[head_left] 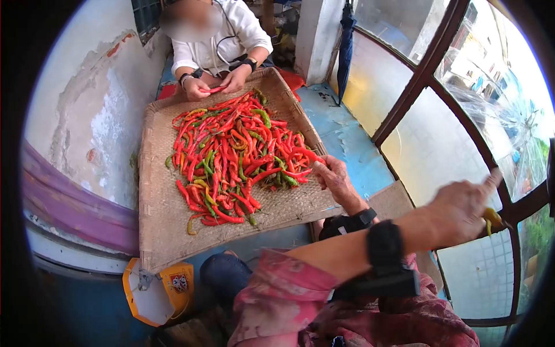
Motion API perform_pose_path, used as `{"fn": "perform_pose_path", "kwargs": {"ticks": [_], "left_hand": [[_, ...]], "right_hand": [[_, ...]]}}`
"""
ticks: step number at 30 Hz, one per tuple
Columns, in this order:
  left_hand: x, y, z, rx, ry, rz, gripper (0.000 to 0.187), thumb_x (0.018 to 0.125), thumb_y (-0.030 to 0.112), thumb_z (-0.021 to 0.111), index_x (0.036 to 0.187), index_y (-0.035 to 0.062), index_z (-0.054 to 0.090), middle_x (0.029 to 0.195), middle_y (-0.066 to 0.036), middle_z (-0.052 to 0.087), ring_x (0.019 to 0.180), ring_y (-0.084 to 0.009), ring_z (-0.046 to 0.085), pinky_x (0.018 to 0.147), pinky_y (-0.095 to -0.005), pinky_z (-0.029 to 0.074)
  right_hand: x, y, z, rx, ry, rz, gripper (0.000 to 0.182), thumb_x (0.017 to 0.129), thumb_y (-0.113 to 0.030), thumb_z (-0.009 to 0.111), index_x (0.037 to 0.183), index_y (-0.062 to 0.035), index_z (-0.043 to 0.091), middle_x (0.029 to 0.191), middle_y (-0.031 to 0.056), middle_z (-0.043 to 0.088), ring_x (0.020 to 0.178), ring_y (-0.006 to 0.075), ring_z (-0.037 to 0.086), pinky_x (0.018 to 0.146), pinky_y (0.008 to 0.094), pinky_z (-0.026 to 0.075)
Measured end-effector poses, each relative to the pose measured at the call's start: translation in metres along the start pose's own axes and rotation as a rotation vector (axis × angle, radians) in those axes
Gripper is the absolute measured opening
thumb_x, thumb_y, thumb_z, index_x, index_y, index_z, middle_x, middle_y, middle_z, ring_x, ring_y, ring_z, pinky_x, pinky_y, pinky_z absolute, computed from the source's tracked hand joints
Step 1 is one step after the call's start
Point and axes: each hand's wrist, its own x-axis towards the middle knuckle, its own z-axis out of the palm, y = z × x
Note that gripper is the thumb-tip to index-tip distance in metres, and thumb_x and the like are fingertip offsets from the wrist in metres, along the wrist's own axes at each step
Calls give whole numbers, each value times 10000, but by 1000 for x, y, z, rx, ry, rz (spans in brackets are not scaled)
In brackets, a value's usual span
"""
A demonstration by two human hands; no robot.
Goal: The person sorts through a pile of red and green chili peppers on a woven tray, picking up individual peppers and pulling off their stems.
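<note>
Your right hand (pixel 462 211) is raised off to the side near the window frame (pixel 425 72), fingers curled shut around a yellowish chili (pixel 493 218). Your left hand (pixel 334 178) reaches to the near right edge of the woven tray (pixel 167 225), fingers loosely bent over a red chili (pixel 309 155) at the rim of the heap; whether it grips is unclear. The chili pile (pixel 231 156), red mixed with green, fills the tray's middle. Across the tray, another person's hands (pixel 215 85) pinch a red chili.
</note>
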Motion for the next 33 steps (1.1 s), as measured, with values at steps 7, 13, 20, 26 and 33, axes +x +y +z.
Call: {"fn": "perform_pose_path", "kwargs": {"ticks": [7, 13, 20, 26, 33], "left_hand": [[11, 24, 0, -254, -418, -260, 852, 750, 198, 679, 1429, 74, 181, 1363, -170, 290, 1227, -337, 347, 1025, -393, 296], [-44, -48, 6, -47, 160, -68, 501, 762, 92, 608, 1226, -21, 458, 787, -203, 640, 716, -346, 640, 685, -397, 506], [-197, -134, -96, -231, 888, -578, 187, 859, 102, 598, 1037, 49, 618, 777, 37, 538, 649, -53, 477, 591, -194, 407], [-269, -154, -117, -592, 1423, -620, 166, 893, 224, 618, 972, 78, 609, 775, 1, 545, 708, -92, 516, 608, -233, 435], [-270, -152, -116, -297, 1314, -653, 265, 925, 306, 566, 1017, 61, 604, 824, -1, 532, 750, -95, 499, 692, -249, 429]], "right_hand": [[-2, -2, -6, 178, 31, 8, 236, 891, -248, 585, 928, -16, 557, 658, -13, 501, 528, 60, 440, 433, 217, 362], [2, 1, -10, 160, 39, 25, 248, 910, -258, 553, 943, -11, 556, 667, -4, 508, 512, 67, 439, 433, 221, 369], [12, 2, -1, 93, 3, 39, 237, 925, -254, 524, 920, -19, 550, 657, 10, 510, 491, 74, 453, 415, 222, 384], [43, -7, 29, 29, -17, -80, 279, 904, -220, 532, 1046, 19, 563, 674, 36, 520, 518, 106, 503, 471, 266, 439], [36, -4, 57, -241, -217, -210, 447, 853, -265, 635, 1202, -4, 533, 898, 178, 657, 781, 297, 643, 709, 383, 503]]}}
